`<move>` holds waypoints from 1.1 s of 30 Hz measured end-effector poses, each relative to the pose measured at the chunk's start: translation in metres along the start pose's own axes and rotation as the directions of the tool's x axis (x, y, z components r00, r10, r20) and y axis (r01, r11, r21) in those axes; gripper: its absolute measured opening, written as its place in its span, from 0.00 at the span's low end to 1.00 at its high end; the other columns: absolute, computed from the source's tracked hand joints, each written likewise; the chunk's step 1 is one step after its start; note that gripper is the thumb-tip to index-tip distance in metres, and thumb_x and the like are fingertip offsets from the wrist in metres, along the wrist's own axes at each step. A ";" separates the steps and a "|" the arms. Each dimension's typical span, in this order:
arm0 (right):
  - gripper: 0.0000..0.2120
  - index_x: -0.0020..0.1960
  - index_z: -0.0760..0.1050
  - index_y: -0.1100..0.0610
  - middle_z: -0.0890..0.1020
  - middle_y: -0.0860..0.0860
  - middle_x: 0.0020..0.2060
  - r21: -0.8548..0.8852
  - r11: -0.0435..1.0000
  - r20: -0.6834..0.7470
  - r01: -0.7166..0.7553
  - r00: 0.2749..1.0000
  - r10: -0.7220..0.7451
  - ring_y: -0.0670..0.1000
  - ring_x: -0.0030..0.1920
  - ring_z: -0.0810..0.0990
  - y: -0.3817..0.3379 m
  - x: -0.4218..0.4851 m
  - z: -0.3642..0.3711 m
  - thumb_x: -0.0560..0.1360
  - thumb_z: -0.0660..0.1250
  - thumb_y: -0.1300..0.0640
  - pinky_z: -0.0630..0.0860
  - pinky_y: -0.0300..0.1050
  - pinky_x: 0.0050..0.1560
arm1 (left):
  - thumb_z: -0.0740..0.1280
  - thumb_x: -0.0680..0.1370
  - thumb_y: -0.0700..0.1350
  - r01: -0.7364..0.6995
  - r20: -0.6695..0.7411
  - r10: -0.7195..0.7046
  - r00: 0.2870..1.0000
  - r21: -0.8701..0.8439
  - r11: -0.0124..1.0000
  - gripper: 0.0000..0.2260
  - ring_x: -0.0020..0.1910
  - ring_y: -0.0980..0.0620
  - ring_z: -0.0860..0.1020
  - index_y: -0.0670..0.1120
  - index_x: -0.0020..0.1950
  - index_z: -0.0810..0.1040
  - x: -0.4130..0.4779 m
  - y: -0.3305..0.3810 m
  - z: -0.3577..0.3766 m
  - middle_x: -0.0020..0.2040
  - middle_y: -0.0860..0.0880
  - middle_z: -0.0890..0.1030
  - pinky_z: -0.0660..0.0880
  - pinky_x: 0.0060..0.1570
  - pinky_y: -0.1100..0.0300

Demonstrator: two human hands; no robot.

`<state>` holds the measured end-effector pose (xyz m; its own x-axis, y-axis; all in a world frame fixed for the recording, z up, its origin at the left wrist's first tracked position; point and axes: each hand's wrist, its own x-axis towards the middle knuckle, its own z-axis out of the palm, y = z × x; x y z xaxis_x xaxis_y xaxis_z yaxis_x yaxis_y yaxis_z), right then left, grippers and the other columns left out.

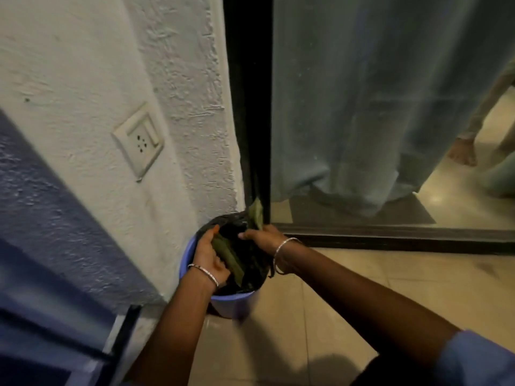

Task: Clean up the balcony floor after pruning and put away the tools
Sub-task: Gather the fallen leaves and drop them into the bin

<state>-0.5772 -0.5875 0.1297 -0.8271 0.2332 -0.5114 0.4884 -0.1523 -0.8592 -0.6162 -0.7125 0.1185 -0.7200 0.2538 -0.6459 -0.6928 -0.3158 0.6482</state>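
Pruned leaves going into a blue bin (232,302) on the balcony floor (362,274), against the wall.
Left hand (208,260) fingers clamp a long green leaf (230,260) inside the black liner (252,270); right hand (260,235) fingers pinch a second leaf (257,214) at the rim.

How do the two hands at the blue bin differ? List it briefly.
The left hand grips a long green leaf lying low inside the bin; the right hand holds a paler leaf that sticks up past the far rim. The left hand sits at the bin's left rim, the right hand nearer the glass door. Both wear a silver bangle.
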 end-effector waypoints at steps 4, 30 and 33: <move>0.29 0.59 0.79 0.53 0.85 0.55 0.51 0.004 1.000 0.100 -0.018 0.995 0.018 0.56 0.51 0.84 0.007 0.029 0.015 0.62 0.79 0.44 0.81 0.53 0.53 | 0.61 0.78 0.57 -0.062 -0.028 0.060 0.998 -0.064 0.996 0.19 0.49 0.43 0.82 0.45 0.55 0.84 -0.001 0.006 -0.003 0.51 0.41 0.84 0.77 0.53 0.51; 0.07 0.50 0.81 0.60 0.84 0.54 0.38 0.009 0.997 -0.785 0.082 0.618 -0.044 0.50 0.35 0.82 0.062 -0.284 -0.291 0.80 0.63 0.63 0.78 0.43 0.36 | 0.63 0.80 0.39 -0.123 0.560 -0.176 0.809 0.455 0.882 0.04 0.35 0.50 0.76 0.42 0.48 0.76 -0.134 -0.202 0.267 0.38 0.45 0.77 0.76 0.39 0.56; 0.07 0.50 0.81 0.59 0.83 0.54 0.36 0.046 0.996 -0.837 0.075 0.546 -0.003 0.49 0.34 0.81 0.073 -0.325 -0.317 0.79 0.63 0.63 0.76 0.42 0.34 | 0.63 0.80 0.39 -0.148 0.634 -0.246 0.734 0.502 0.852 0.05 0.34 0.50 0.76 0.43 0.47 0.78 -0.173 -0.244 0.294 0.37 0.46 0.77 0.76 0.38 0.57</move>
<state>-0.1842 -0.3696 0.2297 -0.2203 0.9322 -0.2873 0.4120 -0.1780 -0.8936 -0.3343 -0.4109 0.1905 -0.3831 0.8430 -0.3776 -0.5037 0.1520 0.8504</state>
